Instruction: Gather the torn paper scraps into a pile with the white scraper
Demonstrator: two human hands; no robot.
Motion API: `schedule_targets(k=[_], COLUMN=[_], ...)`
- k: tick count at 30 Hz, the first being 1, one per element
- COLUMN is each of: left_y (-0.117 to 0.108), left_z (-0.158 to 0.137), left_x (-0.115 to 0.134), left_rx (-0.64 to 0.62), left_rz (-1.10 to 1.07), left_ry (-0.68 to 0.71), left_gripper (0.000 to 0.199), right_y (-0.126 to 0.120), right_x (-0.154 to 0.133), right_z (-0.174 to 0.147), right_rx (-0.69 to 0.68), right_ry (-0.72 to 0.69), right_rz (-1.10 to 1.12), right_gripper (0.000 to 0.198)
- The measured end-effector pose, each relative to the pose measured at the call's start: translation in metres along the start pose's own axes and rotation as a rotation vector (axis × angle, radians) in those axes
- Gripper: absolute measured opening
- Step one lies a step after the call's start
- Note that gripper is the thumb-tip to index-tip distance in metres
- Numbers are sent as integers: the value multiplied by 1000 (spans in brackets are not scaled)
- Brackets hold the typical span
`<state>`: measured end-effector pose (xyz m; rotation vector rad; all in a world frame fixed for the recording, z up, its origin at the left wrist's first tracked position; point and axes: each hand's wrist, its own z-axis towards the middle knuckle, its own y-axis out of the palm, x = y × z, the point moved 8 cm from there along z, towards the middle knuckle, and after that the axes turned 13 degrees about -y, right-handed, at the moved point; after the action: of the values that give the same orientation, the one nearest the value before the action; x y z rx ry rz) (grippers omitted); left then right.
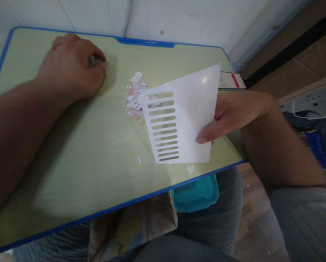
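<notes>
My right hand grips a white slotted plastic sheet by its right side, thumb on the near face. The sheet is tilted above the table, with a column of rounded slots along its left part. Behind its left edge lies a small heap of torn paper scraps, white and pinkish, partly hidden by the sheet. On the table's left side rests my left hand, fingers curled and thumb close to the forefinger. Whatever it holds, if anything, is hidden. One scrap lies apart, and another scrap is near the front edge.
The pale green table has a blue rim and stands against a white wall. A phone lies at the back right. Below the front edge, a turquoise container sits by my legs, beside a patterned cloth.
</notes>
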<state>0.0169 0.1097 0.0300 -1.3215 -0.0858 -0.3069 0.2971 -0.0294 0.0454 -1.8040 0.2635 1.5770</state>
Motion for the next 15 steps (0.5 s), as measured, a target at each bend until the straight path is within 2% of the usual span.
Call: schedule_targets(k=[4,9,13,15], left_y=[-2,-2,-3,-3], left_z=[0,0,-1,-1], left_x=[0,-1,0,0], left_rx=[19,9,16,20], left_rz=[-10,-4,-10,-11], left_ry=[15,6,8,10], left_gripper=[86,88,91,90], right_y=[6,-1,17,23], right_x=[-7,-4,0,-2], right_z=[2,-2,-2,1], right_rx=[-88,-25,-195,-224], right_ry=[12,36,46,38], right_rz=[11,-18,32,66], right_gripper=[44,47,27,25])
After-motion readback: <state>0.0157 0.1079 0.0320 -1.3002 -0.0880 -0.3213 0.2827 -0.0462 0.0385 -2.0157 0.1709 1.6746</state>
